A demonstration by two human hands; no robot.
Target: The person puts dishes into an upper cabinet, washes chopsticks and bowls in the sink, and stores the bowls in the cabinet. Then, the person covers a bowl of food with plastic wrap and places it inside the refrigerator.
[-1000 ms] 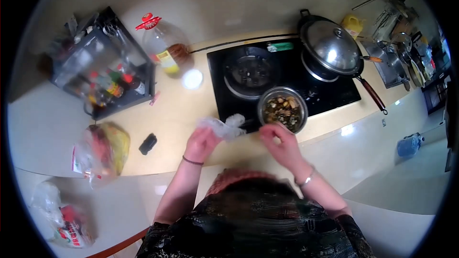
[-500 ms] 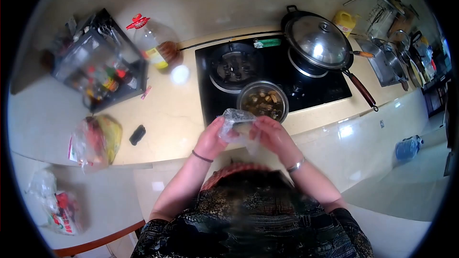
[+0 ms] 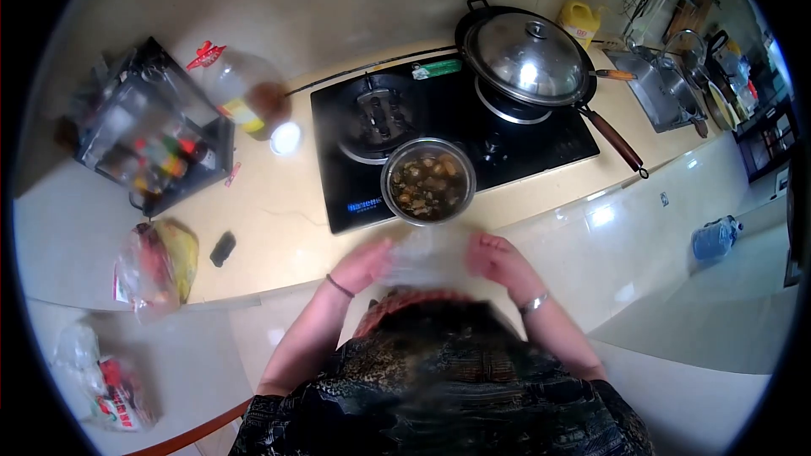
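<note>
A clear plastic bag (image 3: 429, 255), blurred by motion, is stretched between my two hands just in front of the counter edge. My left hand (image 3: 363, 266) pinches its left side, and my right hand (image 3: 500, 263) grips the right side with fingers closed. Just beyond the bag, a round metal bowl (image 3: 428, 181) holds dark liquid with brown pieces of food. The bowl stands at the front edge of the black stove (image 3: 541, 152).
A lidded wok (image 3: 528, 59) sits on the right burner. At the left are an oil jug (image 3: 245, 97), a white round item (image 3: 285, 138), a condiment rack (image 3: 156, 131), a small black object (image 3: 223, 249) and a filled plastic bag (image 3: 152, 270). The sink (image 3: 655, 89) lies far right.
The bag, crumpled at my left hand a second ago, is now spread between both hands. My right hand has closed on it. The view has shifted, moving the stove and bowl left in the frame.
</note>
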